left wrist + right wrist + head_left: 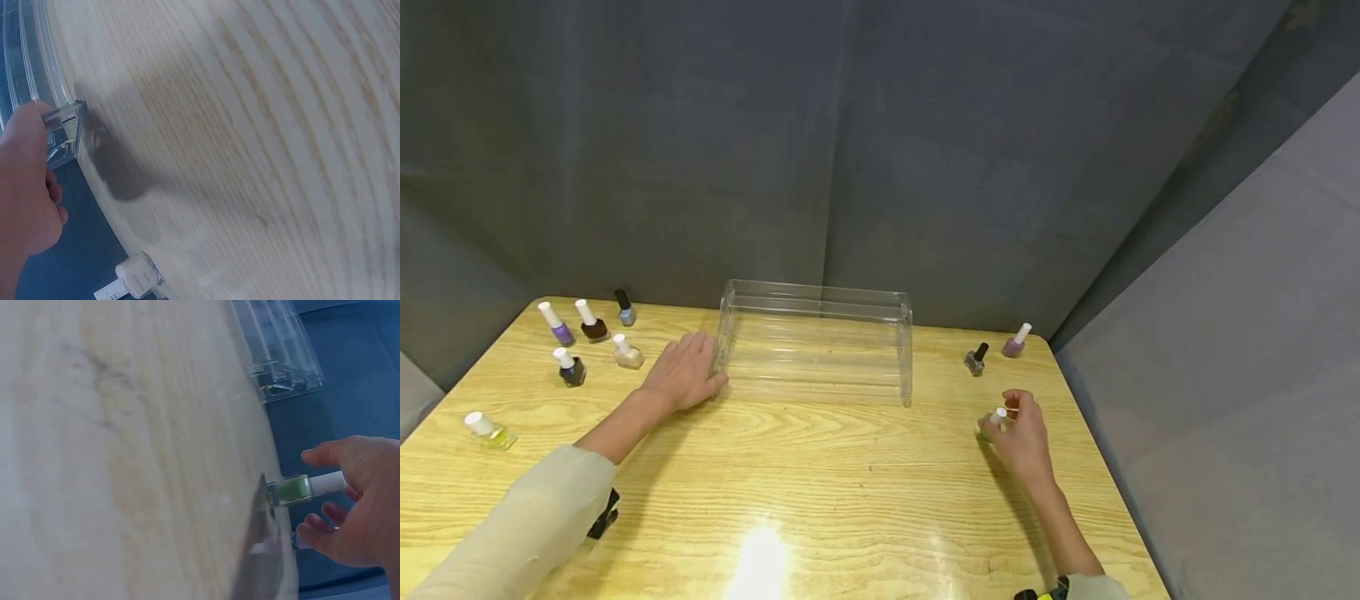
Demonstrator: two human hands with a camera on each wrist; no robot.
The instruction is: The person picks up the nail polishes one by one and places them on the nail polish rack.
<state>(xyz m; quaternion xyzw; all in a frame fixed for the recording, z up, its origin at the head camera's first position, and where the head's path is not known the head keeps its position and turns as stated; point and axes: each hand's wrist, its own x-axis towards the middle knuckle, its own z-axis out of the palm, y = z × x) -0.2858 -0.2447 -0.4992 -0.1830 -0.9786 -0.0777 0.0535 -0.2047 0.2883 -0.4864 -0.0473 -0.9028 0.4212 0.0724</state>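
My left hand point(681, 372) holds the left end of a clear plastic rack point(820, 395), the thumb at its front corner. The left wrist view shows the thumb against the rack's end point(69, 119), with the fingertips partly hidden. On the right, my right hand point(1024, 433) is around an upright bottle of green nail polish point(292, 489) with a white cap point(997, 415). In the right wrist view the thumb and fingers stand spread on either side of that bottle, the thumb apart from it.
Behind the right hand stand a black-capped grey polish point(975, 361) and a mauve polish point(1015, 344). Several more polish bottles stand at the left, among them a purple one point(562, 333), a cream one point(628, 357) and a yellow one point(496, 435). Dark cloth point(850, 167) hangs behind the table.
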